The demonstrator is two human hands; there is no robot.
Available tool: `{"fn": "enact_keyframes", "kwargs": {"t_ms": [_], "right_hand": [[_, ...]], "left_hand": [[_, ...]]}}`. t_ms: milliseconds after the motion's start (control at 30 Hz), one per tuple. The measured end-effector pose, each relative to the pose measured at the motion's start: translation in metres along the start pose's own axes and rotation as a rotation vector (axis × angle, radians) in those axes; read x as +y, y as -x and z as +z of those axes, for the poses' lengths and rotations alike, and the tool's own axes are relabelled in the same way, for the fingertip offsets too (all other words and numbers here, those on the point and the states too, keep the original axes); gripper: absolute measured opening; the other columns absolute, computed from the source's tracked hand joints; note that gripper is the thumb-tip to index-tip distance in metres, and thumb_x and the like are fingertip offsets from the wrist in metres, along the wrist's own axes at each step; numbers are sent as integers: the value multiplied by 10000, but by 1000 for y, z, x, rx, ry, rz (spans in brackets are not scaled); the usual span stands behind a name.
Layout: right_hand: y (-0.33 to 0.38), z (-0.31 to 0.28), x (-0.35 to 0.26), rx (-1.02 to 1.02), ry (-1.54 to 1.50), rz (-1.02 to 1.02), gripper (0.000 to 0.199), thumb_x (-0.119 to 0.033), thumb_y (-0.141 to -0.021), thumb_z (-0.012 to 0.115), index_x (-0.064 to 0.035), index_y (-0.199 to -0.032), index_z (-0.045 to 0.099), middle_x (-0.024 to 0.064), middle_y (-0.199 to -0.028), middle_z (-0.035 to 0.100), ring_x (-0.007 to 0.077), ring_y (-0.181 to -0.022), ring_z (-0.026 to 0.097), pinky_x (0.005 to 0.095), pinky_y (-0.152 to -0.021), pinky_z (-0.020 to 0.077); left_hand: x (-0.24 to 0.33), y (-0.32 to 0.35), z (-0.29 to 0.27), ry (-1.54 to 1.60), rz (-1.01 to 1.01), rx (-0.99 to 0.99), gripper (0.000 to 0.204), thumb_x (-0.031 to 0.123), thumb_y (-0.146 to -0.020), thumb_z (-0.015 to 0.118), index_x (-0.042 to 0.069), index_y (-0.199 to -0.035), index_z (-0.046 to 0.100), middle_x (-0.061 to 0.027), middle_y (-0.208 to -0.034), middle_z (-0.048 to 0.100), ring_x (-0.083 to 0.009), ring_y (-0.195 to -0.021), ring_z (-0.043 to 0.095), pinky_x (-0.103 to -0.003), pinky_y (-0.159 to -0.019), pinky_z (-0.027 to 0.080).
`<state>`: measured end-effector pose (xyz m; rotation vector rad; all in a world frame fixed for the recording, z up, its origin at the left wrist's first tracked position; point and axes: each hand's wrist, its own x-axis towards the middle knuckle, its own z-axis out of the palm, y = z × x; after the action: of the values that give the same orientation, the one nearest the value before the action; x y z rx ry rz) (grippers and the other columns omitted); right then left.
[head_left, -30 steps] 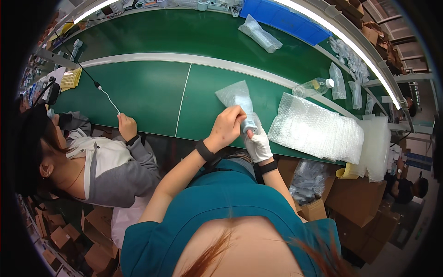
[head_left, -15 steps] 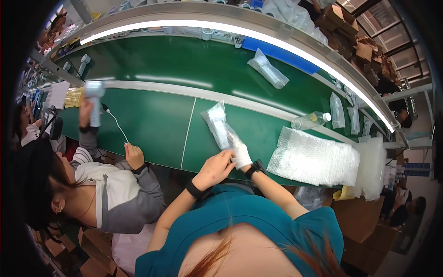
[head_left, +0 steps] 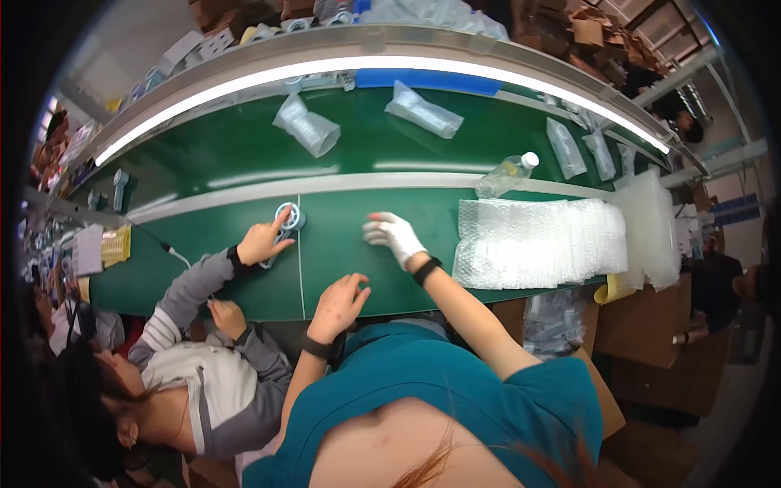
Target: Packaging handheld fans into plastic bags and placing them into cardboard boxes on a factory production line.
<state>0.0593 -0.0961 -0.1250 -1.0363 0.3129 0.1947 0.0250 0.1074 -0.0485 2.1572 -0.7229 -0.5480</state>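
My left hand, bare with a dark band at the wrist, is held at the bench's near edge, fingers loosely bent and nothing in them. Over the green bench top, my right hand wears a white glove that leaves at least one fingertip bare; its fingers are apart and hold nothing. Left of my hands, a co-worker's hand is on a light-blue device with a round head and a handle. Beyond my hands, two bubble-wrapped packages, one on the left and one on the right, lie on the far strip.
A stack of bubble-wrap bags lies to my right, with a capped clear bottle behind it. More wrapped pieces lie at the far right. A lit lamp bar spans the bench. The co-worker sits close on my left.
The wrapped package has left my hands and lies on the far strip; my hands have moved apart. The co-worker has brought the light-blue device rightward, nearer me. The view has shifted.
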Motion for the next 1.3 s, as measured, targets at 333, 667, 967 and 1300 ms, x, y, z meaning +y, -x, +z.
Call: {"fn": "enact_keyframes", "kwargs": {"t_ms": [333, 667, 967, 1300], "right_hand": [[182, -43, 51, 453, -188, 233, 346, -78, -854, 396, 40, -1177, 433, 160, -964, 592, 240, -802, 609, 311, -732, 510], [162, -3, 19, 240, 44, 207, 283, -93, -878, 474, 12, -1140, 498, 115, -945, 611, 168, -782, 604, 268, -722, 489], [158, 63, -37, 228, -20, -309, 502, -235, -895, 547, -65, -1303, 309, 111, -1128, 535, 205, -795, 603, 296, -662, 513], [235, 38, -114, 393, -110, -282, 447, -82, -830, 604, -52, -1189, 338, 83, -780, 542, 152, -548, 549, 218, -374, 384]], "left_hand": [[-70, -44, -23, -480, -310, 760, 510, 199, -729, 690, 50, -1162, 467, -202, -1263, 393, -366, -1171, 400, -474, -988, 296], [-78, -34, -20, 692, -348, 354, 449, 444, -926, 439, -2, -969, 463, -137, -715, 613, -197, -515, 603, -320, -489, 492], [55, -25, 28, 573, 217, 207, 598, 463, -952, 334, -1, -1328, 354, -188, -1215, 484, -233, -1072, 519, -347, -921, 401], [70, -76, 137, -209, 563, -72, 556, 262, -868, 525, 87, -1359, 335, -143, -1397, 327, -330, -1271, 334, -422, -1034, 282]]}}
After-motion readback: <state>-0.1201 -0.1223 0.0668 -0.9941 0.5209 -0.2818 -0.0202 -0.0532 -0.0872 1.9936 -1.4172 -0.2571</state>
